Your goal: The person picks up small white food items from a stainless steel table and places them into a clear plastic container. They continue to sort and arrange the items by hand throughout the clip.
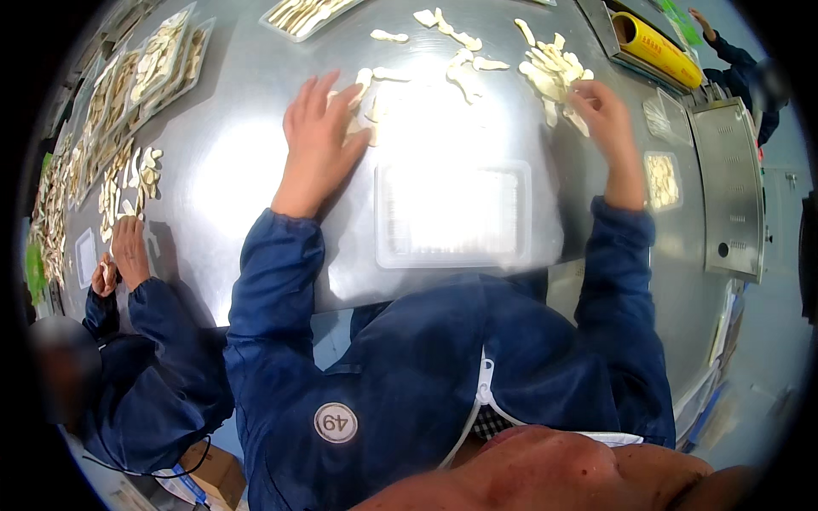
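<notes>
Fingers spread, my left hand hovers at or just over some pale slices, which look like mushroom; its fingertips partly cover them. My right hand has its fingers curled at the right edge of a heap of similar slices; whether it grips one is not clear. Between the hands and nearer my body lies a clear plastic tray, its inside washed out by glare. More loose slices are scattered beyond the tray.
Filled plastic trays are stacked at the left, and another lies at the far edge. A co-worker's hands are at slices on the left. A yellow film roll, a small filled tray and a steel housing stand right.
</notes>
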`<state>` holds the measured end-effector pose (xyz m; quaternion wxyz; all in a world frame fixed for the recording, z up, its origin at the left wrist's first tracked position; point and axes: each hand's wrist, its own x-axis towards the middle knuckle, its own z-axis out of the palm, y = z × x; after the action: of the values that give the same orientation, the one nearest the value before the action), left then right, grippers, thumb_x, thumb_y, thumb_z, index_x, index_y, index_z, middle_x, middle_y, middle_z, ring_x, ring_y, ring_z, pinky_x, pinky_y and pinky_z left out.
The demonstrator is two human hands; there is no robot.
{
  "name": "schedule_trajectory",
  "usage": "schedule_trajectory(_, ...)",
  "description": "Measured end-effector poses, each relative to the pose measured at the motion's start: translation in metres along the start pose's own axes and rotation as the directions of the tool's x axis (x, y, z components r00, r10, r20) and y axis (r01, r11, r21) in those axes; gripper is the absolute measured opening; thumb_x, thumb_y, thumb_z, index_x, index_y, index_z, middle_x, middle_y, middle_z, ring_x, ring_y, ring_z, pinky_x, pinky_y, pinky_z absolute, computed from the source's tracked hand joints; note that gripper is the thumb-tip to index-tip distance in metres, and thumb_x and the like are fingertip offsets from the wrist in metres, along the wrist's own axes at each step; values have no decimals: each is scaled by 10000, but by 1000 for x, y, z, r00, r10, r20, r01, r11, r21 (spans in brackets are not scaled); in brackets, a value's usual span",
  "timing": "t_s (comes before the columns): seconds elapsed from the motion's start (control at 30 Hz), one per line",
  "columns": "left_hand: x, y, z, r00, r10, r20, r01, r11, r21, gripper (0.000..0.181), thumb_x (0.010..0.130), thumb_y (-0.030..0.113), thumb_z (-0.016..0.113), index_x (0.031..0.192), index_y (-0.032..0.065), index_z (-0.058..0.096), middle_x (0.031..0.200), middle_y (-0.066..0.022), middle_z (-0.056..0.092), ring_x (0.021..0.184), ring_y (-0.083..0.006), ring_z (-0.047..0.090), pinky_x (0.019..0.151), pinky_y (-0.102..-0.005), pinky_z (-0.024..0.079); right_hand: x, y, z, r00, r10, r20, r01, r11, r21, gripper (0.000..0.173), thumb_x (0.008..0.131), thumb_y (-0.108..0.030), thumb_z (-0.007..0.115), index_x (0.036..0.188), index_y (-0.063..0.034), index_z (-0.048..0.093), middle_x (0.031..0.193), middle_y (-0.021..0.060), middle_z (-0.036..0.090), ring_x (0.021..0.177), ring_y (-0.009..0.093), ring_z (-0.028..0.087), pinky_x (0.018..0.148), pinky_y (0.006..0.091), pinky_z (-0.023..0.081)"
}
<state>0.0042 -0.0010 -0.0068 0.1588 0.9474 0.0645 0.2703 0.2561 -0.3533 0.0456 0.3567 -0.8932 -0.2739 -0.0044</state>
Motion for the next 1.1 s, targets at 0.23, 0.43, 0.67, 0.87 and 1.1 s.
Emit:
schedule_trajectory(0.23, 3, -10, -11, 973, -31, -231, 31, 1000, -2, 407, 885, 81, 691, 1291, 93, 671, 1367, -172, 613, 1263, -383, 566, 1064, -451, 442, -21, -97, 75, 870, -162, 466, 216, 974, -64, 258, 894, -286, 739, 904, -29, 743, 794, 137, 704, 732, 233, 658, 702, 346, 530)
schedule_trajectory(0.43, 1, -2, -22, 943, -302, -139, 237, 903, -358, 253, 933, 77, 655, 1180, 50, 698, 977, -162, 684, 791, -288, 647, 730, -376, 519, -17, -124, 94, 855, -78, 513, 244, 933, -264, 250, 852, -268, 753, 916, -27, 724, 871, 151, 740, 799, 307, 706, 720, 393, 544)
schedule_trajectory(0.67, -13, 44, -33, 950, -249, 188, 299, 898, -323, 160, 971, 141, 635, 1091, 43, 678, 762, -190, 677, 707, -350, 694, 651, -420, 529, -24, -95, 91, 910, -164, 382, 166, 986, 29, 179, 911, -200, 734, 951, -26, 717, 800, 106, 708, 728, 218, 664, 687, 327, 527)
schedule_trajectory(0.87, -25, 49, -38, 928, -299, 223, 352, 899, -260, 134, 986, 164, 626, 1019, 40, 664, 684, -185, 630, 616, -345, 637, 598, -429, 493, -50, -135, 67, 814, -299, 497, 214, 951, 222, 178, 918, -183, 726, 989, -22, 749, 803, 124, 737, 695, 214, 685, 660, 316, 534)
schedule_trajectory(1.1, -13, 26, -41, 883, -456, 109, 466, 827, -314, 150, 991, 174, 616, 1002, 32, 663, 645, -181, 610, 582, -353, 620, 581, -430, 478, -49, -160, 94, 783, -362, 506, 352, 928, 120, 200, 916, -215, 715, 976, -28, 754, 849, 142, 745, 785, 308, 721, 741, 388, 563)
